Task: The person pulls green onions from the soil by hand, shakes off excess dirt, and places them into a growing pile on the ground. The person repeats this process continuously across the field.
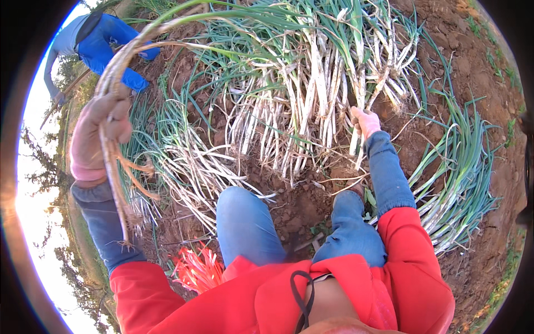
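Raised at the left, my left hand, seemingly in a pinkish glove, is closed around a few long green onions. Their roots hang down past my forearm and their green tops arch over toward the upper middle. My right hand pinches the pale stem of a green onion at the right front of a large pile of green onions. White stems and roots in that pile point toward me, and the leaves spread away. My fingers hide part of the pinched stem.
Another heap of green onions lies left of the pile, and a bunch lies at the right. Red strips rest by my knee. A bent-over person with a long handle is at upper left. Brown soil surrounds the onions.
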Demonstrator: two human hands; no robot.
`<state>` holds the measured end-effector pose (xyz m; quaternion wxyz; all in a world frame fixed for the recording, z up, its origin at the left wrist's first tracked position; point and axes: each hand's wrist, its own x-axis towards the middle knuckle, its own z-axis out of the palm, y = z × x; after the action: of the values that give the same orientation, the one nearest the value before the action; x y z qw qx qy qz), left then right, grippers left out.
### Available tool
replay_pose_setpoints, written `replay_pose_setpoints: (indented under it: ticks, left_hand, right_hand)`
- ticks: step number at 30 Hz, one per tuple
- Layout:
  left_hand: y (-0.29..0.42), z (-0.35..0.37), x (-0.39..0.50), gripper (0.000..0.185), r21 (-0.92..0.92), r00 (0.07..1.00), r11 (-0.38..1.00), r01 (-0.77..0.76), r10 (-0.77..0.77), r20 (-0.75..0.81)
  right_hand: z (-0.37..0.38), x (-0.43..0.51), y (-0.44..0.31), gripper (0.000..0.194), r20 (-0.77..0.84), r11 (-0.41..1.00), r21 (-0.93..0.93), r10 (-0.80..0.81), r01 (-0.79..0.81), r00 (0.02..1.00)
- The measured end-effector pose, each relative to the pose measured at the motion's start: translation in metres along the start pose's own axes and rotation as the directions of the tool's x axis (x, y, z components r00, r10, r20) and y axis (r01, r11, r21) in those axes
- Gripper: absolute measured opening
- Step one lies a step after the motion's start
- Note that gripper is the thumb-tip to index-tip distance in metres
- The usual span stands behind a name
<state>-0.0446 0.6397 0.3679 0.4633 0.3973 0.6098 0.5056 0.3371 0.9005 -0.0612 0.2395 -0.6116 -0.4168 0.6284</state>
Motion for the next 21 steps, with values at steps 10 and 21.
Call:
replay_pose_setpoints:
  ticks: [10,21]
  left_hand:
    - [-0.100,-0.149,-0.128,0.023,0.024,0.744,0.978,0.208,-0.143,-0.653]
    - [-0.326,-0.117,-0.084,0.030,-0.148,0.693,0.801,0.580,-0.581,-0.428]
  right_hand:
    - [-0.194,-0.237,-0.046,0.031,-0.219,0.943,-0.005,-0.327,0.334,0.919]
    - [-0.367,-0.442,0.102,0.026,-0.763,0.960,-0.032,-0.203,0.278,0.613]
